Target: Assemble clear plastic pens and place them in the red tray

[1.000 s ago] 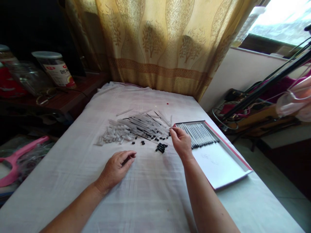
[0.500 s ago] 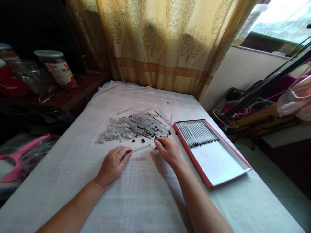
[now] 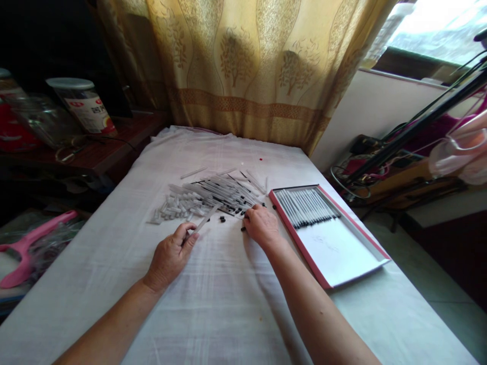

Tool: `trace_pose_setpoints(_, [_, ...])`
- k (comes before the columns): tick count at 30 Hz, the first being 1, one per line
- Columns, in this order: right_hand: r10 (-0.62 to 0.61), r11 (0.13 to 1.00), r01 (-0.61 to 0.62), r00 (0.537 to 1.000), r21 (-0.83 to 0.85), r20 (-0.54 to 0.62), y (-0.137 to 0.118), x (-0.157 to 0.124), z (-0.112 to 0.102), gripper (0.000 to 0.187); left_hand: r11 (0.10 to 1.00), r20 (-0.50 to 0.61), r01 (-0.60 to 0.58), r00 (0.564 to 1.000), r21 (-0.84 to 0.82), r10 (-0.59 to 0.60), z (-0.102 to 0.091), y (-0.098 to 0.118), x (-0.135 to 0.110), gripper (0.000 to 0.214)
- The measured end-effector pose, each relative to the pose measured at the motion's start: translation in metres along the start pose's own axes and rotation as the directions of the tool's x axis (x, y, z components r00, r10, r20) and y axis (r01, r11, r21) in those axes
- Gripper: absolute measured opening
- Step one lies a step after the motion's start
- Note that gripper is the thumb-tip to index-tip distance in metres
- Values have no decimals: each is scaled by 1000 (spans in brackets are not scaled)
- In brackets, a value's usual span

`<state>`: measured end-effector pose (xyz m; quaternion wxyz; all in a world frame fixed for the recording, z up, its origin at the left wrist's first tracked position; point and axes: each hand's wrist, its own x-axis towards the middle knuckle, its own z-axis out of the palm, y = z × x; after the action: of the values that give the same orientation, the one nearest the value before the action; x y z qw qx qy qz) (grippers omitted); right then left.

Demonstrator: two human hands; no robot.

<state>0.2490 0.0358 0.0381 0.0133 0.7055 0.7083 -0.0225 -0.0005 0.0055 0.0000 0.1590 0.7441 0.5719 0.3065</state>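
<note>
In the head view my left hand (image 3: 170,256) pinches a translucent pen barrel (image 3: 206,219) by its lower end, and the tube slants up to the right. My right hand (image 3: 262,223) is down at the right edge of the pile, its fingers curled together among small black plugs (image 3: 222,219). What those fingertips hold, if anything, is hidden. Beyond both hands lie heaped pen barrels and dark refills (image 3: 224,190), with short clear pen caps (image 3: 178,205) massed on the left side. One black plug (image 3: 243,229) lies just beside my right hand.
A shallow red-edged box (image 3: 300,248) to the right holds a row of pens (image 3: 308,207) with black ends. White cloth (image 3: 205,314) covers the table. Jars (image 3: 81,106) stand on a dark cabinet at left, near a pink handle-like object (image 3: 30,248). A patterned curtain (image 3: 236,66) hangs behind.
My right hand has moved away from the barrel's end to the pile's edge. My left hand has shifted slightly left, tilting the barrel more steeply upward. A black plug now lies by my right hand.
</note>
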Motion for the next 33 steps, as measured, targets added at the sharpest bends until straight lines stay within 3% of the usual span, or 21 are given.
trace_pose_setpoints(6, [-24, 1000, 23, 998, -19, -53, 3, -7, 0, 23, 999, -11, -38, 999, 2, 38, 1, -1, 1, 35])
trace_pose_setpoints(11, [98, 969, -70, 989, 239, -108, 11, -17, -1, 21, 998, 20, -29, 999, -47, 30, 3, -3, 2, 37])
trace_pose_setpoints(15, [294, 771, -110, 935, 627, -198, 19, -20, 16, 15, 998, 20, -25, 999, -56, 26, 4, -5, 2, 36])
trace_pose_setpoints(19, [427, 469, 29, 867, 883, -256, 26, -22, 31, 23, 995, -23, -36, 999, -90, 34, 2, -8, 3, 34])
trace_pose_setpoints(22, [505, 316, 109, 822, 942, -264, 33, -27, 28, 27, 994, -40, -25, 999, -110, 20, -1, -11, 4, 33])
trace_pose_setpoints(27, [606, 175, 198, 750, 964, -264, 42, -40, 13, 22, 991, -53, 30, 998, -129, -37, -3, -17, 6, 36])
trace_pose_setpoints(33, [614, 40, 241, 760, 970, -214, 40, -42, 12, 20, 990, -56, 19, 998, -141, -27, -1, -21, 6, 38])
